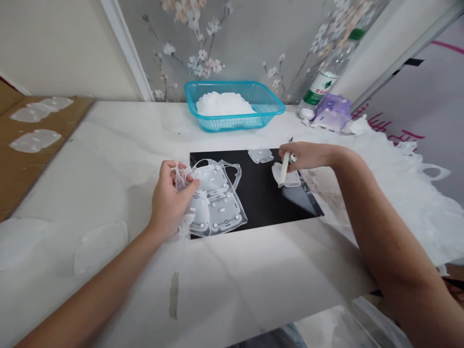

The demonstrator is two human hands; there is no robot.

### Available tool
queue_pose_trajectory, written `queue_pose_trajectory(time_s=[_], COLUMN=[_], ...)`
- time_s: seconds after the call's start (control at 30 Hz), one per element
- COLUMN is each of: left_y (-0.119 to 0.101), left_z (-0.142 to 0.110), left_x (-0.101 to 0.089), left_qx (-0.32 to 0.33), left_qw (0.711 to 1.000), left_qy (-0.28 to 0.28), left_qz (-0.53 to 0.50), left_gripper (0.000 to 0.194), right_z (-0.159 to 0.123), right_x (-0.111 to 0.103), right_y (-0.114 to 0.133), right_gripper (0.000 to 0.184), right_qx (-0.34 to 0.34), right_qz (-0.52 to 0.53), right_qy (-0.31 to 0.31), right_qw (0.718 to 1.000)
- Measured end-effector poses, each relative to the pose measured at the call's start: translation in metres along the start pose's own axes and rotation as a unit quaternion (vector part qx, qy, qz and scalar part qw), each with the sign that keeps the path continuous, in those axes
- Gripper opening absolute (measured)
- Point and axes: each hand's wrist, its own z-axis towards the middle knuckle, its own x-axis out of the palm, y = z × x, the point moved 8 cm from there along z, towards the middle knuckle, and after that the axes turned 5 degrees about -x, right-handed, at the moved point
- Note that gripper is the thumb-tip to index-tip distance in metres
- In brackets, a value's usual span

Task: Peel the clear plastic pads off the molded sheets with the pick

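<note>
My left hand (170, 200) pinches the edge of a translucent moulded plastic sheet (217, 200) with several pad shapes, lying on a black mat (264, 198). My right hand (304, 155) is closed round a white craft knife (284, 169) with its point towards the wall, resting above a cut-out translucent pad (292, 180). Another loose pad (260, 155) lies at the mat's far edge.
A turquoise basket (268, 104) of white pieces stands at the back. A bottle (324, 82) and a purple packet (333, 113) stand at the back right. A heap of plastic offcuts (398, 188) fills the right. Flat pads (99, 246) lie left, more on cardboard (34, 140).
</note>
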Motion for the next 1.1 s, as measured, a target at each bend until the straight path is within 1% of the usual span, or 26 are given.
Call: queue_pose_trajectory(time_s=[0.07, 0.13, 0.2, 0.27, 0.3, 0.33, 0.37, 0.4, 0.47, 0.5, 0.53, 0.57, 0.6, 0.67, 0.73, 0.8, 0.87, 0.9, 0.97, 1.03, 1.1], left_y=[0.0, 0.0, 0.0, 0.001, 0.001, 0.001, 0.001, 0.002, 0.003, 0.003, 0.004, 0.004, 0.003, 0.002, 0.001, 0.0, -0.003, -0.004, -0.007, -0.007, -0.002], left_z=[0.001, 0.001, 0.001, 0.0, 0.0, 0.0, 0.0, 0.0, 0.0, 0.0, 0.0, 0.0, 0.0, -0.001, -0.002, -0.002, -0.002, -0.002, -0.002, -0.002, -0.002], left_x=[0.0, 0.0, 0.0, 0.0, 0.0, 0.0, 0.0, 0.0, -0.001, -0.002, -0.002, -0.002, -0.002, -0.001, -0.001, -0.002, -0.004, -0.006, -0.012, -0.021, -0.027], left_qx=[0.002, 0.003, 0.0, -0.005, -0.006, -0.006, -0.005, -0.006, -0.011, -0.014, -0.017, -0.019, -0.02, -0.02, -0.02, -0.019, -0.012, -0.006, 0.009, 0.015, -0.003], left_qw=[1.0, 1.0, 1.0, 1.0, 1.0, 1.0, 1.0, 1.0, 1.0, 1.0, 1.0, 1.0, 1.0, 0.999, 0.999, 0.999, 0.998, 0.998, 0.996, 0.991, 0.986], left_qy=[-0.001, -0.001, 0.0, 0.0, 0.001, 0.002, 0.002, 0.001, -0.006, -0.011, -0.014, -0.016, -0.016, -0.017, -0.018, -0.021, -0.033, -0.043, -0.074, -0.121, -0.155], left_qz=[0.001, -0.001, -0.003, -0.002, -0.002, -0.002, -0.002, -0.001, -0.002, -0.004, -0.008, -0.011, -0.015, -0.023, -0.031, -0.044, -0.048, -0.048, -0.048, -0.052, -0.055], left_gripper=[0.036, 0.036, 0.036, 0.036, 0.035, 0.035, 0.036, 0.036, 0.036, 0.036, 0.037, 0.037, 0.037, 0.038, 0.038, 0.036, 0.029, 0.026, 0.025, 0.026, 0.028], right_z=[-0.001, -0.001, -0.002, -0.001, 0.0, 0.001, 0.002, 0.003, 0.001, 0.001, 0.001, 0.003, 0.005, 0.01, 0.013, 0.015, 0.015, 0.015, 0.016, 0.016, 0.014], right_x=[0.0, 0.003, 0.007, 0.006, 0.002, -0.004, -0.013, -0.023, -0.037, -0.04, -0.039, -0.036, -0.03, -0.014, 0.005, 0.021, 0.033, 0.035, 0.035, 0.03, 0.022], right_y=[-0.002, -0.003, 0.003, 0.013, 0.018, 0.02, 0.018, 0.014, 0.002, -0.003, -0.004, -0.002, 0.003, 0.022, 0.05, 0.078, 0.095, 0.098, 0.095, 0.087, 0.075], right_gripper=[0.03, 0.034, 0.029, 0.021, 0.02, 0.02, 0.022, 0.024, 0.028, 0.03, 0.032, 0.032, 0.032, 0.029, 0.027, 0.028, 0.027, 0.026, 0.022, 0.02, 0.018], right_qx=[0.007, 0.007, -0.019, -0.069, -0.092, -0.107, -0.113, -0.105, -0.065, -0.043, -0.028, -0.021, -0.022, -0.043, -0.082, -0.13, -0.166, -0.175, -0.174, -0.153, -0.117], right_qz=[0.002, 0.013, 0.032, 0.068, 0.102, 0.147, 0.191, 0.223, 0.237, 0.232, 0.234, 0.249, 0.275, 0.32, 0.325, 0.293, 0.272, 0.272, 0.283, 0.281, 0.267], right_qy=[-0.003, 0.009, 0.028, 0.02, -0.006, -0.05, -0.112, -0.185, -0.316, -0.362, -0.387, -0.396, -0.394, -0.366, -0.316, -0.27, -0.243, -0.238, -0.238, -0.238, -0.223], right_qw=[1.0, 1.0, 0.999, 0.995, 0.99, 0.982, 0.969, 0.951, 0.916, 0.902, 0.892, 0.884, 0.877, 0.873, 0.887, 0.908, 0.916, 0.916, 0.913, 0.917, 0.93])
